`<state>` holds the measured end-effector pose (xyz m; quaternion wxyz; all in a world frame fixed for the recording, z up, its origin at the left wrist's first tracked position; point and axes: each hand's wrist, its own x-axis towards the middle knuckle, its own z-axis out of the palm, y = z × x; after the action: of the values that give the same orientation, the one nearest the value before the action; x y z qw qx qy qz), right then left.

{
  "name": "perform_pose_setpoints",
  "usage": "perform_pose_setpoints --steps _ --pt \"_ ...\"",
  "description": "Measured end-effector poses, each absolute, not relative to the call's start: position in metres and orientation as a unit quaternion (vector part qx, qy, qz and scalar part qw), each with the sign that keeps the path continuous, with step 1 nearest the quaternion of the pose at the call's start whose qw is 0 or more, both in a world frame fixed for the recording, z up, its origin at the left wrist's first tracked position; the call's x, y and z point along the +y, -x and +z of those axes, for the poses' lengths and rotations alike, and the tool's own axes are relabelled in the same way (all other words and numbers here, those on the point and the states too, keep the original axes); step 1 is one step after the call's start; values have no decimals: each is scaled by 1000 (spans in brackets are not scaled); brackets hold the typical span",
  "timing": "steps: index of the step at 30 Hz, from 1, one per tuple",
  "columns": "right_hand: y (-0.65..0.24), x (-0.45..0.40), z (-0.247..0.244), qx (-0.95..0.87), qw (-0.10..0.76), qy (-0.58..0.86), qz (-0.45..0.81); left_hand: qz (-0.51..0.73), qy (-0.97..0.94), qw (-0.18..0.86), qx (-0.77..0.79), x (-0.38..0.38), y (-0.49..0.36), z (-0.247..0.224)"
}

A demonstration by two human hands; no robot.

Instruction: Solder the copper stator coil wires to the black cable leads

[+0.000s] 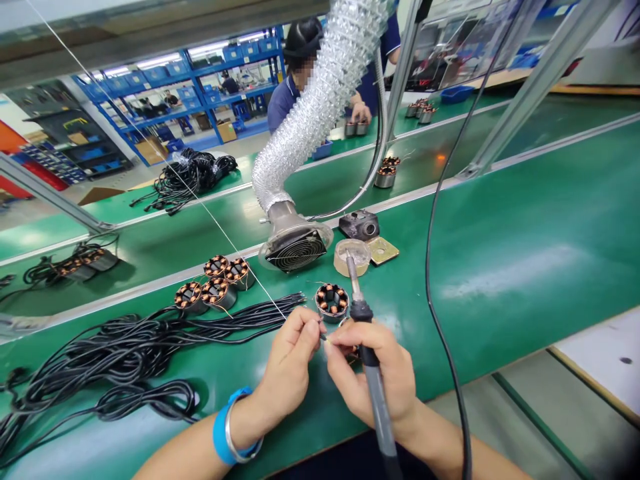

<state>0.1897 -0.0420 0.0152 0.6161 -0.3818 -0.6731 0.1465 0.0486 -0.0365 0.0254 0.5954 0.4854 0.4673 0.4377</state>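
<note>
My right hand [375, 373] is closed around a soldering iron [379, 393], whose metal end points up and away across a round pot [356, 259]. The thumb and forefinger of that hand also pinch at a short dark wire end [323, 337]. From the other side, my left hand [293, 360] is closed in a pinch on the same wire end. A thin pale wire [225, 233] slants down from the upper left to my left fingers. Just beyond my fingertips sits a motor stator [332, 303] with copper windings; another stator is mostly hidden under my right hand.
Black cables [110, 353] lie bundled on the left, beside several stators [216, 291]. A fume extractor [296, 248] hangs ahead, near an iron stand [359, 225] and a yellow sponge [383, 251]. A black cord [434, 307] drops on the right. A co-worker [290, 100] is across the bench.
</note>
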Motion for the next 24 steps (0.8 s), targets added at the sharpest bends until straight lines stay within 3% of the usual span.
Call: perform_pose_setpoints --steps 5,13,17,24 --pt "-180 -46 8 -682 615 383 104 423 -416 661 459 -33 -51 30" --pt "-204 -26 19 -766 558 296 119 239 -709 444 492 -20 -30 30" --pt "-213 -9 21 -824 481 260 146 190 -747 399 497 -22 -31 37" --pt "-223 -5 21 -743 501 348 275 158 -751 396 504 -19 -29 48"
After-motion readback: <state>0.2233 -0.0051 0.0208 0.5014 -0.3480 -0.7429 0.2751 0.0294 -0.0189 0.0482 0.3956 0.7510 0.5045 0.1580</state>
